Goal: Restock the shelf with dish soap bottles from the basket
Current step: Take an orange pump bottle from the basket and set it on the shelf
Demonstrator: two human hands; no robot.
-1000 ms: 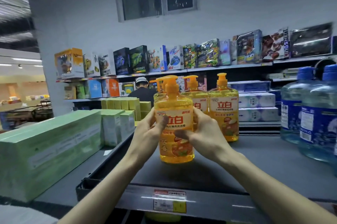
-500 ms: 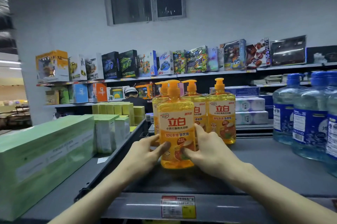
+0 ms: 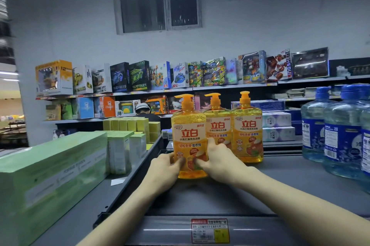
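Observation:
An orange dish soap bottle [image 3: 189,135] with a pump top stands upright on the grey shelf [image 3: 280,189]. My left hand [image 3: 164,167] grips its lower left side and my right hand [image 3: 218,157] grips its lower right side, thumbs on the label. Two more identical soap bottles, one [image 3: 218,125] in the middle and one [image 3: 247,125] on the right, stand just behind it. The basket is not in view.
Large blue water jugs [image 3: 340,131] stand at the shelf's right. Green boxes [image 3: 48,173] fill the neighbouring shelf on the left. A price tag [image 3: 210,230] sits on the front edge. Toy boxes [image 3: 200,73] line the far shelves, and a person in a cap [image 3: 143,108] is behind.
Both hands lowered the front bottle from mid-air onto the shelf and slid down to its lower part; it now stands in front of the other two.

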